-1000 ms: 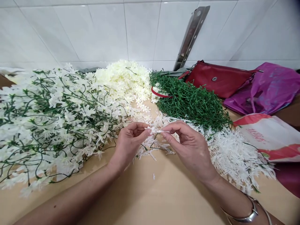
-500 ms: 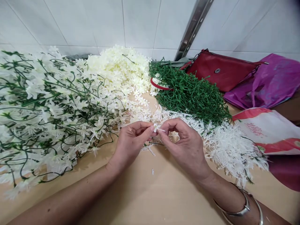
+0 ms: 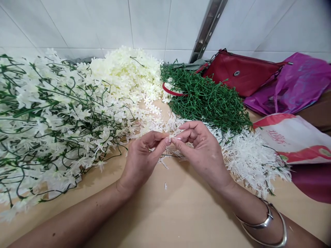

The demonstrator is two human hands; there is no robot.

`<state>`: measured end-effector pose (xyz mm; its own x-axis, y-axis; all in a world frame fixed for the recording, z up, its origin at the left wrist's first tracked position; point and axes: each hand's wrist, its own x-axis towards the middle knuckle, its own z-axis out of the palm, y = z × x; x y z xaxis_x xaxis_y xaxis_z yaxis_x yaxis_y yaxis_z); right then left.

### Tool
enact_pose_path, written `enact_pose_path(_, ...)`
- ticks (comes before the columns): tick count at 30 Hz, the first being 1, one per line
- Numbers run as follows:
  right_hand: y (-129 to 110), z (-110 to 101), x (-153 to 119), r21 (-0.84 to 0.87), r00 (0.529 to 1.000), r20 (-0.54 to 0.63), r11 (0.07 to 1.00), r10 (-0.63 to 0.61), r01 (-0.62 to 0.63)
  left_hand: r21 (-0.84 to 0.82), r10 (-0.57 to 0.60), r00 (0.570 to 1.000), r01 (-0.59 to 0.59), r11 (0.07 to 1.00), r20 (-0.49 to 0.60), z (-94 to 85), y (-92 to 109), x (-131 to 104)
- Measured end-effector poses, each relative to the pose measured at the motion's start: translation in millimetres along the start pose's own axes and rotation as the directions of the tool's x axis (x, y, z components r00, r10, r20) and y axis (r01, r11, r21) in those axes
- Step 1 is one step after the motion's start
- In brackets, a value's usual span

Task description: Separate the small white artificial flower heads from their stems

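Between the fingertips of both hands is a small white flower piece (image 3: 170,138), mostly covered by the fingers. My left hand (image 3: 144,155) pinches it from the left with thumb and forefinger. From the right, my right hand (image 3: 201,151) pinches it, its fingertips close to the left ones. Behind the hands lie white stamen pieces, which spread right into a white pile (image 3: 253,158). Green stems (image 3: 209,100) are heaped beyond, and loose cream-white blossoms (image 3: 129,75) are piled at the back. Many white flowers on green stems (image 3: 57,124) cover the left side.
A red bag (image 3: 243,74), a purple plastic bag (image 3: 300,81) and a white-and-red packet (image 3: 297,137) lie at the right. A tiny white scrap (image 3: 165,186) rests on the tan table (image 3: 155,217). Behind stands a tiled wall (image 3: 147,24).
The view has shifted slightly. The right hand's fingers have closed in on the flower piece, whose petals now show less between the fingertips.
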<state>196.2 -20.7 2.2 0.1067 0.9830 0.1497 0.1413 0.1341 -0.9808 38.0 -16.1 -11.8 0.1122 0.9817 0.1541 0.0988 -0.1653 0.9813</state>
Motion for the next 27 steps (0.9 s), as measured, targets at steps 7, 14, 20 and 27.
enact_pose_path(7, -1.6, 0.9, -2.7, -0.072, 0.996, -0.06, 0.995, -0.067, 0.063, -0.076, -0.031, 0.999, 0.03, 0.997, -0.016, 4.3, 3.1, -1.5)
enact_pose_path(14, -3.6, 5.1, -6.6, -0.09, 0.996, -0.039, 0.993, -0.078, 0.074, -0.035, -0.003, 1.0, 0.002, 0.999, -0.027, 3.9, 2.2, -0.9)
enact_pose_path(20, -3.7, 5.1, -5.2, -0.094, 0.993, -0.074, 0.992, -0.095, 0.088, -0.013, 0.046, 0.998, -0.046, 0.999, -0.031, 5.3, 3.3, -1.9)
enact_pose_path(27, -7.8, 4.7, -6.7, -0.121, 0.989, -0.079, 0.986, -0.125, 0.115, -0.066, -0.035, 0.999, 0.033, 0.997, -0.032, 6.0, 5.8, -1.7)
